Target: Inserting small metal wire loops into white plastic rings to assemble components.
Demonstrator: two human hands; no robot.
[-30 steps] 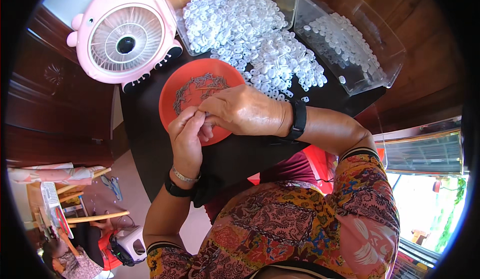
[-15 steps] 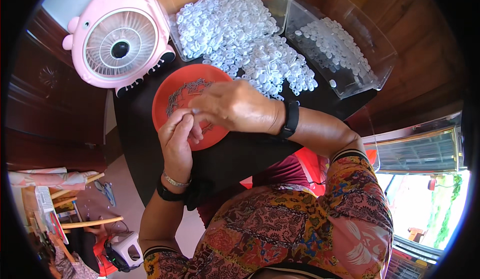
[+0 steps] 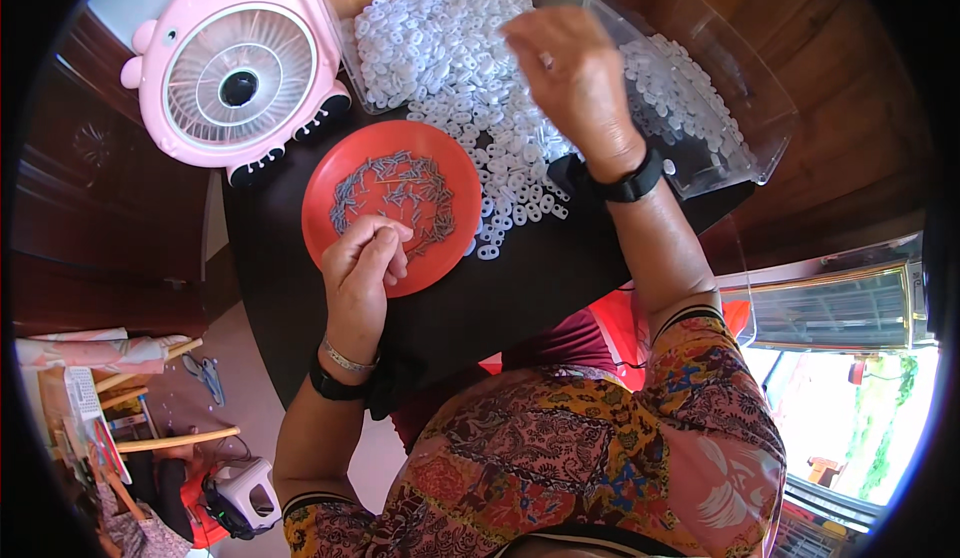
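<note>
My left hand (image 3: 362,263) is closed in a pinch above the near side of a round red plate (image 3: 322,173). What its fingertips hold, if anything, is too small to make out. Many small grey screws (image 3: 405,196) lie scattered in the plate, some in a loose ring. My right hand (image 3: 578,83) is raised over the heap of small white oval plastic pieces (image 3: 440,43), close to the clear bin on the right. Its fingers are curled but smeared by motion; a white fleck shows among them. Part of the heap is hidden behind this hand.
A pink animal-shaped fan (image 3: 150,118) stands at the far left of the dark table (image 3: 480,308). At the back right sits a clear plastic bin (image 3: 770,133) partly filled with white pieces. Loose white pieces (image 3: 520,208) spread toward the plate's right edge.
My right hand has parted from my left and swung up and to the right, away from the plate. The left hand stays pinched in nearly the same place.
</note>
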